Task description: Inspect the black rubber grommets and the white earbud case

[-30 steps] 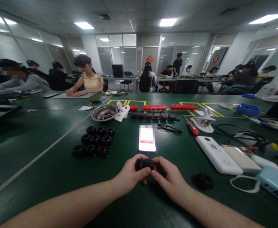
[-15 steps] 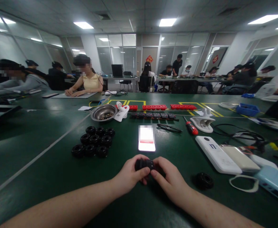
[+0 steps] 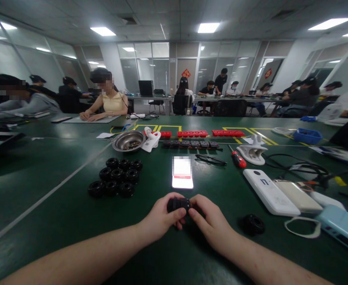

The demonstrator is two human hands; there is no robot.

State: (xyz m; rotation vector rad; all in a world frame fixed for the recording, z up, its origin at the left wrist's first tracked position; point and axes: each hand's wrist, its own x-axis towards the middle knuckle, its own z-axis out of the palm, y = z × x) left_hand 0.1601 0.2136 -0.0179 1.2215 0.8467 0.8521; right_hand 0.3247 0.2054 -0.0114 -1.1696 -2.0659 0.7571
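My left hand (image 3: pixel 165 213) is closed around a black cylindrical fitting (image 3: pixel 175 204), its thumb laid along the near side. At the fitting's right end my right hand (image 3: pixel 204 215) pinches with thumb and forefinger. Part of the fitting is hidden by the fingers, and its exact kind is too dark to make out. Off to the right of my hands sits a single black ring-shaped part (image 3: pixel 253 225). Several similar black ring parts (image 3: pixel 116 174) stand grouped in rows on the left. Just beyond my hands lies a lit phone (image 3: pixel 182 181).
A metal bowl (image 3: pixel 116 147) with small brass-coloured pieces stands at back left. Red strips (image 3: pixel 192 134), a black strip of blocks (image 3: pixel 188 145), glasses (image 3: pixel 210 160) and a screwdriver (image 3: pixel 238 159) lie beyond. A white power bank (image 3: pixel 270 192) and cables (image 3: pixel 301 168) are on the right.
The whole view has shifted slightly. Both hands still hold the black fitting in nearly the same pose; the fingers at its right end have moved only a little.
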